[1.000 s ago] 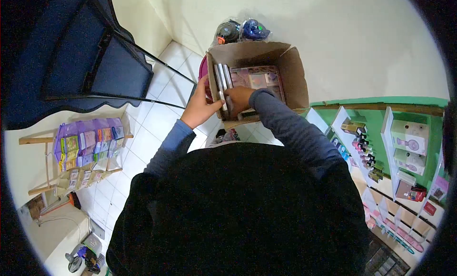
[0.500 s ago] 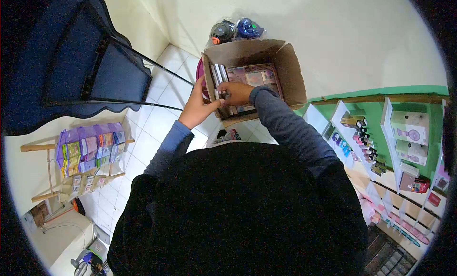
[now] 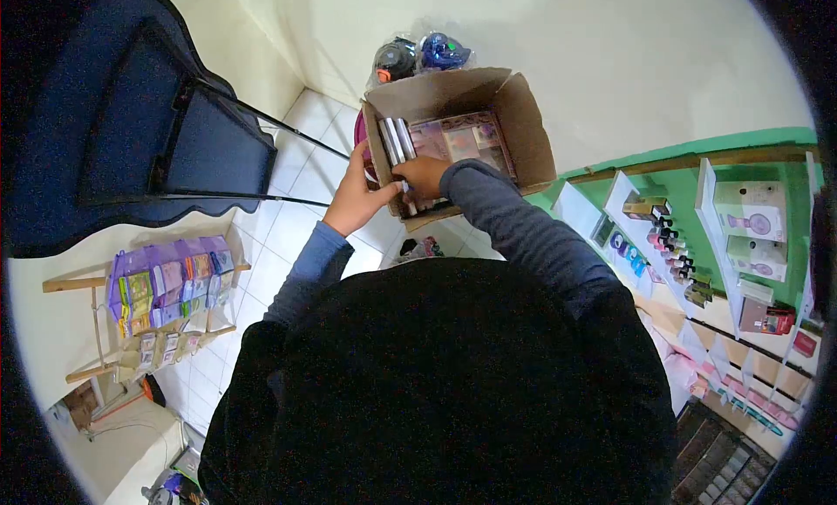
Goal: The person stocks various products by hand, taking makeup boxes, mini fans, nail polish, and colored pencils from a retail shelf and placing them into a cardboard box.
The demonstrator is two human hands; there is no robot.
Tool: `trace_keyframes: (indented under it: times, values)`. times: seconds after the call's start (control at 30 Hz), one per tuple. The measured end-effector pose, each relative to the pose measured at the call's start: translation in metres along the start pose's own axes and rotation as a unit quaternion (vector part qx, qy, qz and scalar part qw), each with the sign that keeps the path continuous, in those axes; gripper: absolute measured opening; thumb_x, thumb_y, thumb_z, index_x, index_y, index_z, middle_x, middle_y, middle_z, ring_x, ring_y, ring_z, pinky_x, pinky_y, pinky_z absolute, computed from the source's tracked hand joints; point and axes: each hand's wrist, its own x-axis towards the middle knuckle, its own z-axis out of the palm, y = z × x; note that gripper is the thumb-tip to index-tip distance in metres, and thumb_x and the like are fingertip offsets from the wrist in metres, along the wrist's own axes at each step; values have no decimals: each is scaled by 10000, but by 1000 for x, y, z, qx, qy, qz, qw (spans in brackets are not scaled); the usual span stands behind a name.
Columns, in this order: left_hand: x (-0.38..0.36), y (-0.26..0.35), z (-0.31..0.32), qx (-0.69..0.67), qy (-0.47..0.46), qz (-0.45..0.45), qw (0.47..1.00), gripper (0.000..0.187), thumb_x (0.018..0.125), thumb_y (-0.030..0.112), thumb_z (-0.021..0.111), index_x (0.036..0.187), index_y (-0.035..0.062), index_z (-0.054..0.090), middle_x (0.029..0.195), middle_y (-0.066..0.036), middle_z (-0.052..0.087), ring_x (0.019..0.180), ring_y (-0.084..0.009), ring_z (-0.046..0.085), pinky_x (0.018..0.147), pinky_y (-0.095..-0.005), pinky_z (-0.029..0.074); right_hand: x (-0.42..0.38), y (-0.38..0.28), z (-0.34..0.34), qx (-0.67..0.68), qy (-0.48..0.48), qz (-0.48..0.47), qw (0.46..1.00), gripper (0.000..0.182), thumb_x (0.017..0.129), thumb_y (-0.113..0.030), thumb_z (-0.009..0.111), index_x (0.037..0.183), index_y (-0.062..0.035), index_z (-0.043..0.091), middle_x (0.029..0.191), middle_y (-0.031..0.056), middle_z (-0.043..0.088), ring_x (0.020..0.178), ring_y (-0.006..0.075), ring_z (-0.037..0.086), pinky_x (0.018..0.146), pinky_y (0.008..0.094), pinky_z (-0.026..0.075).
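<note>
An open cardboard box [image 3: 534, 139] stands against the wall in front of me. My left hand [image 3: 356, 200] grips its left wall, fingers along the outside and thumb over the rim. Inside, my right hand [image 3: 424, 176] is curled down at the near-left corner, its fingertips hidden among slim, pale-edged cases [image 3: 397, 139] standing on edge. Whatever those fingers hold cannot be made out. To the right of the cases lies a flat brownish-pink pack [image 3: 475, 139] with pictured squares on top, partly covered by my right wrist and sleeve.
Plastic-wrapped dark bundles [image 3: 445, 52] sit behind the box. White shelves [image 3: 719, 235] with small bottles and cartons line the right wall. A large dark blue panel on thin rods [image 3: 296, 136] stands left, above a purple hanging organizer [image 3: 170, 278]. Tiled floor [image 3: 301, 235] shows between.
My right hand has shifted slightly within the box, its fingers sinking lower beside the slim cases. My left hand keeps its hold on the box wall. The view has tilted slightly.
</note>
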Motion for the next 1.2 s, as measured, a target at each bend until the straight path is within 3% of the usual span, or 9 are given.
trace_keyframes:
  times: [0.17, 0.23, 0.4, 0.47, 0.57, 0.7, 0.83, 0.93, 1.2]
  values:
    - [-2, 20, 1, -56, 14, -43, 997, 883, 736, 217, 745, 1373, -20, 182, 1192, -203, 467, 862, -222, 589, 715, -314, 509, 6, 1, 9, -4, 36, 2, 999, 427, 726, -274, 703, 1077, -72, 566, 990, 187, 627, 950, 357, 596, 825, 430, 465]
    - [3, 15, 1, -100, 2, -32, 995, 808, 746, 250, 746, 1334, -3, 253, 1225, -210, 440, 1026, -255, 538, 787, -343, 509, -14, -12, -8, 22, 112, 13, 993, 441, 756, -308, 680, 1098, -55, 565, 1015, 185, 617, 965, 353, 587, 838, 433, 459]
    - [8, 1, -6, -6, 66, -18, 998, 781, 822, 349, 672, 1361, -48, 270, 1275, -212, 405, 1056, -279, 503, 861, -345, 460, -116, -27, -37, 154, 375, -33, 914, 451, 822, -344, 627, 1129, -22, 555, 1054, 192, 591, 986, 341, 572, 869, 396, 445]
    - [7, 13, -10, 178, 132, 12, 975, 813, 824, 313, 678, 1392, -32, 208, 1349, -224, 298, 1113, -300, 452, 868, -367, 452, -154, -21, -34, 209, 446, -54, 869, 415, 802, -337, 652, 1059, -18, 581, 1013, 153, 619, 920, 284, 607, 802, 367, 482]
    - [8, 44, -3, 162, 185, 95, 965, 765, 824, 222, 681, 1399, 19, 220, 1412, -163, 205, 1167, -300, 414, 952, -423, 379, -232, -10, -11, 410, 449, 2, 794, 363, 814, -289, 663, 1045, -19, 587, 985, 101, 625, 889, 209, 603, 794, 321, 485]
    - [-5, 122, 42, 93, 207, 183, 956, 702, 837, 132, 645, 1395, 42, 231, 1417, -139, 230, 1204, -295, 397, 980, -431, 350, -310, 52, 72, 407, 470, 174, 763, 280, 826, -218, 665, 1007, -19, 590, 940, 93, 627, 857, 166, 593, 777, 304, 482]
    - [-13, 160, 97, 32, 143, 281, 948, 710, 819, 26, 610, 1400, 60, 203, 1436, -139, 252, 1226, -304, 393, 983, -415, 346, -350, 153, 191, 287, 580, 479, 593, 560, 694, -328, 764, 1064, 20, 528, 931, 157, 620, 869, 287, 612, 794, 375, 485]
    - [-24, 181, 144, 49, 91, 355, 929, 742, 791, -20, 598, 1403, 73, 188, 1458, -147, 234, 1219, -319, 401, 974, -401, 354, -370, 225, 247, 164, 610, 594, 497, 749, 638, -383, 780, 1139, 52, 432, 988, 197, 605, 899, 341, 606, 814, 408, 480]
    - [-51, 173, 207, 106, -4, 330, 938, 717, 789, -38, 584, 1393, 38, 205, 1397, -174, 343, 1050, -259, 503, 900, -362, 398, -377, 264, 228, 341, 488, 677, 433, 905, 585, -414, 804, 1217, 30, 333, 1161, 177, 507, 1130, 322, 474, 951, 382, 402]
